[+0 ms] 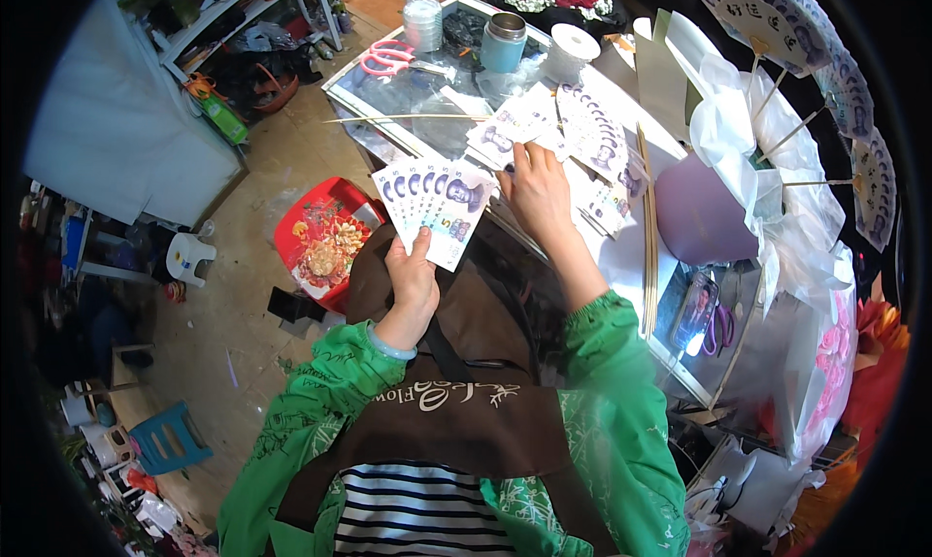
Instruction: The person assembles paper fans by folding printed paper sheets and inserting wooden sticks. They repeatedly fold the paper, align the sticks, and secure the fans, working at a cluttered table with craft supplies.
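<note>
My left hand [415, 273] holds a fan of several purple banknotes [437, 200], its thumb pressed on their lower end. The notes overlap at the left, and the front one shows its whole printed portrait. My right hand [540, 193] is over the table, its fingertips at a pile of similar banknotes [502, 131]. Whether it grips one of them cannot be made out. Just beyond that hand lies a spread fan of notes [593, 131], and more loose notes [608, 204] lie to its right.
A bundle of thin wooden sticks [646, 244] lies beside a purple bouquet wrap [703, 211] bearing banknote fans [775, 26] on sticks. Pink-handled scissors [388, 57], a blue thermos [503, 44] and a white ribbon spool [574, 47] stand at the back. A lit phone [695, 313] is at right; a red tray [295, 229] is at left.
</note>
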### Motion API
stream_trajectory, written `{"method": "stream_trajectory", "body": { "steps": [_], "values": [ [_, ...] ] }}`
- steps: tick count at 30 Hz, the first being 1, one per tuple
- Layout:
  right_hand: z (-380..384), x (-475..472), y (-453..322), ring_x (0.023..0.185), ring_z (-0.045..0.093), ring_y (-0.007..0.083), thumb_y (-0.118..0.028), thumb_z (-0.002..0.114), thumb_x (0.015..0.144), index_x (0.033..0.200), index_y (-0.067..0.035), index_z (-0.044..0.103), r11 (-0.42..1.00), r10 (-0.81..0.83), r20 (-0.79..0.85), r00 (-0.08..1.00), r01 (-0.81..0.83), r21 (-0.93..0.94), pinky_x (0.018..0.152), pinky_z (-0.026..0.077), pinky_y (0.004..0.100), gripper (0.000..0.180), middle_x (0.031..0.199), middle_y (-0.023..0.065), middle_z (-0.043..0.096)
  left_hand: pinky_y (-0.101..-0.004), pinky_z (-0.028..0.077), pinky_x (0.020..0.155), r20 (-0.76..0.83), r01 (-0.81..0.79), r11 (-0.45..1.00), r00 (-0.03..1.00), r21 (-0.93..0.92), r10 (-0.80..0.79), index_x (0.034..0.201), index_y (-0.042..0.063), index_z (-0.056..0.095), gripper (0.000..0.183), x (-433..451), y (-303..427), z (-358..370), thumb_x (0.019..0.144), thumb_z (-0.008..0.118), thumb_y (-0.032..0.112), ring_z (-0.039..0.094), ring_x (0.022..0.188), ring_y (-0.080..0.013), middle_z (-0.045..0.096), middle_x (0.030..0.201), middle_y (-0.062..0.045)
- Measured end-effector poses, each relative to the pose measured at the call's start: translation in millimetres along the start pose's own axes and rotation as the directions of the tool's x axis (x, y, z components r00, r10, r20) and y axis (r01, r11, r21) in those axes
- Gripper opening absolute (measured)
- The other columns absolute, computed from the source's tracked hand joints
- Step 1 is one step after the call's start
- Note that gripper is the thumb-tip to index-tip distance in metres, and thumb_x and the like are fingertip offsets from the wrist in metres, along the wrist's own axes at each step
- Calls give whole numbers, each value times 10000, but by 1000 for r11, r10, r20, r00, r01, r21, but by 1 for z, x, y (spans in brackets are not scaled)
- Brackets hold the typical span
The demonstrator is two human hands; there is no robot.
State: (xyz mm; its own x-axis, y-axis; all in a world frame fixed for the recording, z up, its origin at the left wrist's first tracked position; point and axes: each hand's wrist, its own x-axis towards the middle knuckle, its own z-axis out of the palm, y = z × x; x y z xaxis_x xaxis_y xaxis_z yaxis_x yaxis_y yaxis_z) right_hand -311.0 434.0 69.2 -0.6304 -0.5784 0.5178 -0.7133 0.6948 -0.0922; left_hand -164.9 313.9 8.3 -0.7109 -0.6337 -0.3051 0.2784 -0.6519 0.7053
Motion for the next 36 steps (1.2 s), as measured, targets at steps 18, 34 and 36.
{"method": "stream_trajectory", "body": {
  "steps": [18, 34, 36],
  "values": [
    [-18, -8, 19, 570, 539, 109, -54, 657, 813, 862, 19, 628, 203, 574, 225, 787, -404, 892, 529, 431, 235, 92, 693, 47, 607, -316, 492, 839, -39, 25, 999, 999, -33, -26, 1112, -14, 518, 215, 1, 4, 1, 901, 530, 29, 588, 980, -178, 595, 1093, -101],
    [-58, -55, 14, 599, 570, 122, -36, 655, 808, 913, 38, 586, -112, 653, 333, 681, -348, 931, 549, 452, 228, 145, 705, 53, 599, -292, 473, 827, 63, 79, 997, 995, -23, -78, 1102, -44, 524, 215, -7, -15, 18, 900, 537, 30, 590, 945, -155, 605, 1078, -102],
    [-62, -60, 10, 720, 598, 151, 27, 627, 785, 921, 23, 602, 276, 624, 79, 778, -314, 909, 643, 476, 247, 138, 820, 79, 623, -314, 485, 839, 79, 70, 997, 995, -18, -69, 1099, -32, 531, 214, -8, -17, 19, 897, 544, 36, 595, 963, -175, 607, 1079, -107]
  ]
}}
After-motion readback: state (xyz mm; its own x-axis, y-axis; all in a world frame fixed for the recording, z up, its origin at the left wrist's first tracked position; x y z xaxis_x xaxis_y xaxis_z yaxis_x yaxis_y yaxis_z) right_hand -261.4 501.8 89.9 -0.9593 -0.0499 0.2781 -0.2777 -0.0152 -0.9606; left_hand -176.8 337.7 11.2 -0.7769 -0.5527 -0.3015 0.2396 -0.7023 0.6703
